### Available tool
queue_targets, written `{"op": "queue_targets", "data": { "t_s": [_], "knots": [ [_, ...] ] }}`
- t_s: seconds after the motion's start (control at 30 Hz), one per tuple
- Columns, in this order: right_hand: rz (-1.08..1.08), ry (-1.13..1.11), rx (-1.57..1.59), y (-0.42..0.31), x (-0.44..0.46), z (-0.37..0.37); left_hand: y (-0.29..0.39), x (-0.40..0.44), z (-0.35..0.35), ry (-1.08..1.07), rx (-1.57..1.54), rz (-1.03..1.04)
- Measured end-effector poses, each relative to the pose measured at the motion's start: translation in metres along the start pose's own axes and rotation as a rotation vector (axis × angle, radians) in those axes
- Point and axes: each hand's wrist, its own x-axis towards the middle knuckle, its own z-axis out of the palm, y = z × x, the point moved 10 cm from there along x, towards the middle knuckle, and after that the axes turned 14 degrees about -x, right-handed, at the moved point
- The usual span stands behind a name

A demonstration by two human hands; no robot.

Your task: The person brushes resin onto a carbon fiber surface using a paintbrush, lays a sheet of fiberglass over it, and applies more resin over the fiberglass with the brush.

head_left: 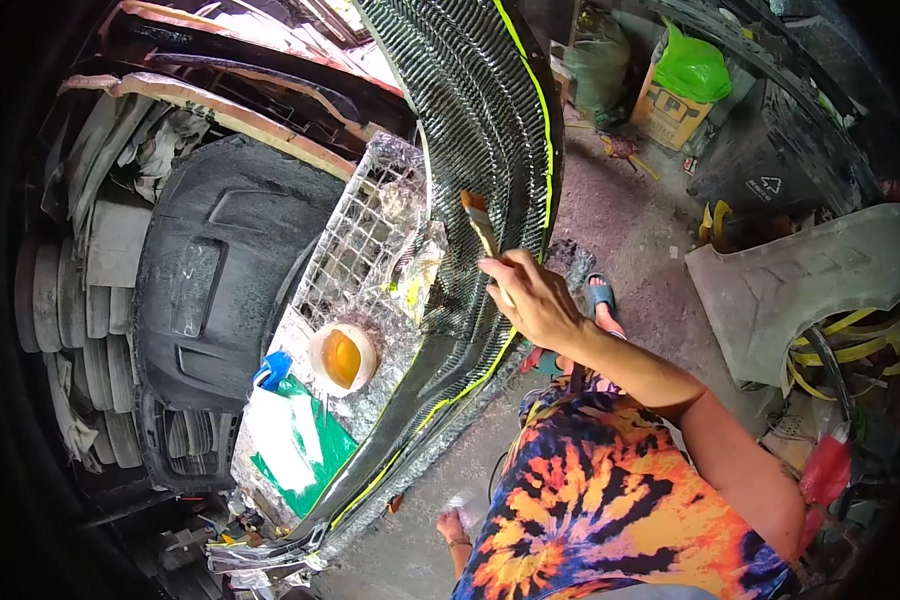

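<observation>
Fingers (500,268): right hand (540,305) grasping brush (483,228)
Under fingers: black woven sheet (475,130)
Left: cup (319,352), amber-filled
Between fingers and cup: crumpled plastic (417,277)
Right, well apart: grey panel (805,275)

Sleeveless tie-dye top (570,500) in orange, black and purple; blue-grey sandal (601,291).

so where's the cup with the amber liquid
In the head view, the cup stands left of centre, just above the green sheet and below the wire grid, left of the long woven black piece.
</observation>
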Motion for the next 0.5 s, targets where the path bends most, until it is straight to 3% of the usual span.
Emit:
{"op": "queue_targets", "data": {
  "t_s": [0.1, 0.2, 0.33, 0.4, 0.5],
  "knots": [
    [-0.02, -0.186, -0.059, -0.004, -0.027, 0.049, 0.005, -0.001, 0.005, -0.005, -0.063, -0.064],
    [-0.094, -0.183, -0.033, -0.025, -0.042, 0.054, 0.006, -0.005, 0.005, -0.021, -0.046, -0.075],
    [-0.129, -0.2, 0.13, -0.04, -0.039, 0.033, 0.006, -0.001, 0.009, -0.032, -0.068, 0.021],
    [-0.027, -0.266, 0.349, -0.037, -0.025, 0.014, -0.009, 0.006, 0.016, -0.042, -0.135, 0.015],
    [-0.01, -0.257, 0.384, -0.028, 0.019, -0.014, -0.032, 0.025, 0.022, -0.034, -0.117, 0.102]
  ]
}}
